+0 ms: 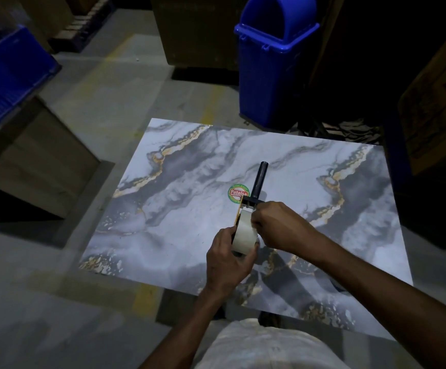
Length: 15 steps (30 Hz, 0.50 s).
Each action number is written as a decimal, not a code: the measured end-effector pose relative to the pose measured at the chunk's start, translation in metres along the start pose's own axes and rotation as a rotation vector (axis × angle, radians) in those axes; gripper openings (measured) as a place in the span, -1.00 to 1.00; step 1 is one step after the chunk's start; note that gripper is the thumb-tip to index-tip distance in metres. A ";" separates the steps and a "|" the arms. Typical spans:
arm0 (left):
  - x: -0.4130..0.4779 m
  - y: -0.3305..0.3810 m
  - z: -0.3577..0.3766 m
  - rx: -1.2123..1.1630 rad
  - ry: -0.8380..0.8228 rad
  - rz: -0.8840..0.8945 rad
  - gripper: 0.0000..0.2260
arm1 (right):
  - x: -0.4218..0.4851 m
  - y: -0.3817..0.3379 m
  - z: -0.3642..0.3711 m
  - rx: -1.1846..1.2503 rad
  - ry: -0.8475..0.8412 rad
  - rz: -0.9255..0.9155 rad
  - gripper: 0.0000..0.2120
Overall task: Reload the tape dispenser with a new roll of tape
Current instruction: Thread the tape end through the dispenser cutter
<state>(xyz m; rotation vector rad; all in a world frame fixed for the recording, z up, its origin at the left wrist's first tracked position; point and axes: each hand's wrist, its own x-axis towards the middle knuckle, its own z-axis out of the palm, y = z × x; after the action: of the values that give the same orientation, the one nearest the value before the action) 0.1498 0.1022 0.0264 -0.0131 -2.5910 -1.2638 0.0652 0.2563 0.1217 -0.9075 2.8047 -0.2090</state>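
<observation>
**Two hands on the roll, mid-table**

Both hands are working over the marble-patterned table, just right of its middle and a little toward the near edge. The left hand comes in from the near side with its fingers and thumb wrapped round the pale tape roll, a firm grip from below. The roll stands on edge and sits against the yellowish side plate of the dispenser. The dispenser's black handle sticks out beyond the hands, pointing toward the far edge of the table.

The right hand reaches in from the right side. Its fingers are bunched tight at the top of the roll, right where the roll meets the dispenser's frame. They are curled, that much is clear, but whether they pinch tape, roll or frame cannot be told from this angle. It is also unclear whether the dispenser rests on the table or is held just above it.

A round green and red sticker lies on the table just left of the handle's base. Beyond the far edge stands a blue bin. A blue crate sits off to the far left and a cardboard box off to the right.
</observation>
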 end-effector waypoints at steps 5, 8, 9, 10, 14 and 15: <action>-0.003 0.000 0.003 0.011 -0.006 -0.006 -0.51 | 0.002 0.001 -0.001 -0.089 -0.045 -0.073 -0.76; -0.004 0.001 0.003 0.006 -0.010 -0.010 -0.51 | 0.005 0.000 -0.003 -0.107 -0.054 -0.061 -0.81; -0.004 0.001 0.003 0.005 -0.011 -0.009 -0.51 | 0.007 0.001 -0.002 -0.108 -0.057 -0.058 -0.85; -0.005 0.001 0.003 0.007 -0.011 -0.009 -0.51 | 0.009 0.001 -0.002 -0.100 -0.060 -0.056 -0.86; -0.004 0.001 0.001 0.011 -0.010 -0.006 -0.53 | 0.010 0.002 -0.001 -0.025 -0.084 -0.047 -0.80; -0.004 0.001 0.000 0.012 -0.010 -0.004 -0.53 | 0.010 0.004 -0.002 0.018 -0.097 -0.030 -0.80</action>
<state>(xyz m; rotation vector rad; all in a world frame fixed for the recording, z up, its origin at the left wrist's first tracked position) 0.1535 0.1033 0.0260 -0.0125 -2.6082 -1.2528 0.0547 0.2535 0.1218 -0.9303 2.6975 -0.1882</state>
